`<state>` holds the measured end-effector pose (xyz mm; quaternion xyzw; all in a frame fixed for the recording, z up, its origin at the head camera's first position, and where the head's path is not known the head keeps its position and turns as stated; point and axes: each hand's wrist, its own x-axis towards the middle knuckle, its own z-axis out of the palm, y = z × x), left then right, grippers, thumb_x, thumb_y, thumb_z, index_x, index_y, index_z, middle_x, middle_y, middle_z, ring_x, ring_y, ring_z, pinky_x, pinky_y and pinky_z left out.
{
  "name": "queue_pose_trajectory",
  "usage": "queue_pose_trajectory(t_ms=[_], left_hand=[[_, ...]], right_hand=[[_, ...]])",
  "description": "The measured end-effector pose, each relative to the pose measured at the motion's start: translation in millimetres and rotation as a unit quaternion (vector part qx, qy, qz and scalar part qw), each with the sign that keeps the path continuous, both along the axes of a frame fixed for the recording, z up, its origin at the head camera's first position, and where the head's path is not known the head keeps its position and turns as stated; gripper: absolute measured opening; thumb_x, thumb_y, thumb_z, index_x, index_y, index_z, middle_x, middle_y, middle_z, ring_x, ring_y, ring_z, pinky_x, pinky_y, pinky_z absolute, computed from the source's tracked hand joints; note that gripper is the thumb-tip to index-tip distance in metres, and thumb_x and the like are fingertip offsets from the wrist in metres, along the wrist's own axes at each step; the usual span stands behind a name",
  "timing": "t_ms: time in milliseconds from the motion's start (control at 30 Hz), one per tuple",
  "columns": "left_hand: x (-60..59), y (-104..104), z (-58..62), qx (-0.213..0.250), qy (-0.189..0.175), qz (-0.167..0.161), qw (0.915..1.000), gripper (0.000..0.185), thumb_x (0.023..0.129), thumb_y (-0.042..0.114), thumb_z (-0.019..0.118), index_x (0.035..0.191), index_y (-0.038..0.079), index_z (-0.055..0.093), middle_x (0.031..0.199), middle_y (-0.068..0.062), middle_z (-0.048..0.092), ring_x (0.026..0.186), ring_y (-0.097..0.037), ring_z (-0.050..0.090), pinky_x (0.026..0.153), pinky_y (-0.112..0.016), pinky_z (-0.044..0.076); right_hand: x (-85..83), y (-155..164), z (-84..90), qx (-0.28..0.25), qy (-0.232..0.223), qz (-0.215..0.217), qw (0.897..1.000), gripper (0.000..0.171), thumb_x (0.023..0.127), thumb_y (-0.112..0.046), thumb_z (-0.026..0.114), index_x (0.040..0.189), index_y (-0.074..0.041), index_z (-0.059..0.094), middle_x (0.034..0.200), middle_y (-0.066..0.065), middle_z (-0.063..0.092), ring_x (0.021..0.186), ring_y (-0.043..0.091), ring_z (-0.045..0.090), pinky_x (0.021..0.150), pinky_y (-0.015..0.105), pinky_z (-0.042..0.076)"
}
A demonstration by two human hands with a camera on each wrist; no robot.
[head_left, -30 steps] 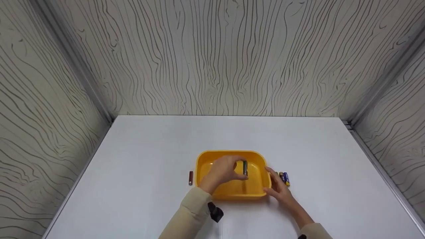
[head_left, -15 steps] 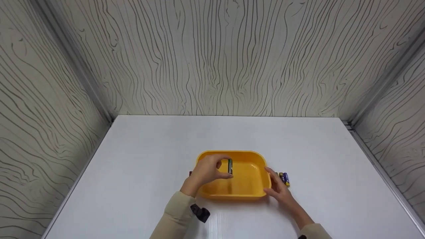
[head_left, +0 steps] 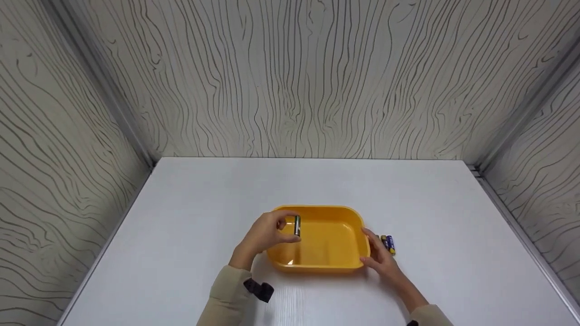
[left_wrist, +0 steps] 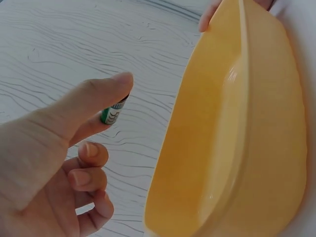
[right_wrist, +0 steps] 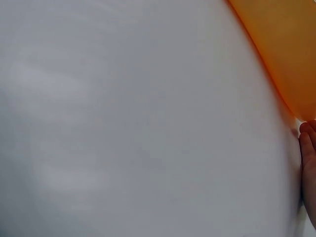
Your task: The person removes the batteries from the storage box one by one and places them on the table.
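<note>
My left hand (head_left: 286, 227) pinches a small dark green battery (head_left: 297, 225) upright between thumb and fingers, above the left rim of a yellow plastic tray (head_left: 337, 265). The left wrist view shows the battery's green end (left_wrist: 113, 112) behind the thumb, beside the tray's wall (left_wrist: 232, 128), which looks empty inside. My right hand (head_left: 375, 250) rests with straight fingers against the tray's right side; its fingers (right_wrist: 308, 163) show at the edge of the right wrist view next to the tray (right_wrist: 289, 54).
Two blue and gold batteries (head_left: 388, 243) lie on the white table (head_left: 181, 217) just right of the tray, beyond my right hand. Wood-grain walls close the table in at the back and on both sides.
My left hand carried the battery leftward, from over the tray's middle to its left rim. It now covers a red battery that lay left of the tray. The right hand stayed put.
</note>
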<state>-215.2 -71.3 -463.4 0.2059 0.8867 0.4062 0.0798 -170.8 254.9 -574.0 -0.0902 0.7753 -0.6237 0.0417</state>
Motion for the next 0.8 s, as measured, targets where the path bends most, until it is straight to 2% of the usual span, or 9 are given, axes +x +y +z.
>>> queue_pose_trajectory(t_ms=[100,233,367,467,533,600,733,800], left_hand=[[-1.3,-7,-1.0,0.005,-0.001,0.005,1.0000,0.051,0.077,0.028,0.080,0.124,0.016,0.064,0.080,-0.017,0.054,0.065,-0.009,0.037,0.057,-0.018,0.029],[-2.4,-15,-3.3,0.019,-0.012,0.013,0.9997,0.052,0.077,0.024,0.081,0.125,0.014,0.063,0.078,-0.013,0.051,0.066,-0.010,0.039,0.056,-0.017,0.029],[-3.2,-22,-6.4,0.034,-0.026,0.021,0.9989,0.053,0.076,0.022,0.081,0.125,0.013,0.063,0.078,-0.009,0.050,0.067,-0.011,0.040,0.054,-0.017,0.032],[-3.7,-27,-8.5,0.038,-0.036,0.029,0.9982,0.054,0.076,0.022,0.081,0.126,0.014,0.062,0.080,-0.014,0.052,0.068,-0.011,0.041,0.054,-0.017,0.032],[-3.7,-30,-9.7,0.040,-0.042,0.035,0.9977,0.054,0.076,0.023,0.081,0.126,0.014,0.062,0.082,-0.016,0.053,0.069,-0.012,0.041,0.054,-0.017,0.032],[-3.7,-33,-11.0,0.044,-0.049,0.040,0.9970,0.055,0.076,0.022,0.081,0.127,0.013,0.062,0.082,-0.016,0.053,0.068,-0.013,0.041,0.054,-0.018,0.031],[-2.8,-41,-15.2,0.046,-0.061,0.054,0.9956,0.056,0.077,0.021,0.081,0.128,0.013,0.061,0.080,-0.012,0.051,0.067,-0.014,0.040,0.053,-0.018,0.031],[-1.8,-46,-18.2,0.042,-0.063,0.059,0.9954,0.056,0.077,0.021,0.081,0.129,0.013,0.061,0.080,-0.011,0.051,0.067,-0.014,0.040,0.054,-0.018,0.032]], right_hand=[[-0.9,0,1.8,0.007,-0.021,-0.001,1.000,0.074,0.090,-0.008,0.060,0.153,-0.014,0.022,0.159,0.015,0.026,0.121,-0.020,0.043,0.103,0.002,0.034],[-1.2,0,2.9,0.010,-0.028,0.000,1.000,0.074,0.090,-0.008,0.060,0.153,-0.015,0.022,0.160,0.015,0.024,0.123,-0.022,0.040,0.103,0.001,0.032],[0.0,1,1.8,-0.003,-0.008,0.003,1.000,0.073,0.090,-0.005,0.059,0.153,-0.011,0.023,0.155,-0.002,0.033,0.125,-0.019,0.043,0.103,0.002,0.035],[0.6,2,0.0,-0.009,0.007,0.004,1.000,0.073,0.090,-0.002,0.058,0.153,-0.009,0.023,0.145,-0.020,0.037,0.125,-0.017,0.045,0.103,0.003,0.036],[0.7,2,-0.4,-0.011,0.010,0.004,1.000,0.072,0.090,-0.002,0.058,0.153,-0.008,0.023,0.142,-0.025,0.037,0.124,-0.016,0.045,0.103,0.003,0.036],[0.8,2,-0.1,-0.010,0.008,0.002,1.000,0.072,0.090,-0.002,0.058,0.152,-0.009,0.024,0.146,-0.019,0.036,0.124,-0.017,0.044,0.103,0.002,0.036],[1.4,1,1.8,-0.002,-0.001,-0.001,1.000,0.073,0.090,-0.005,0.059,0.153,-0.011,0.023,0.158,0.007,0.030,0.124,-0.018,0.043,0.103,0.002,0.035],[1.8,1,2.6,0.001,-0.007,-0.001,1.000,0.074,0.090,-0.006,0.060,0.153,-0.012,0.022,0.160,0.015,0.025,0.125,-0.018,0.043,0.104,0.003,0.034]])
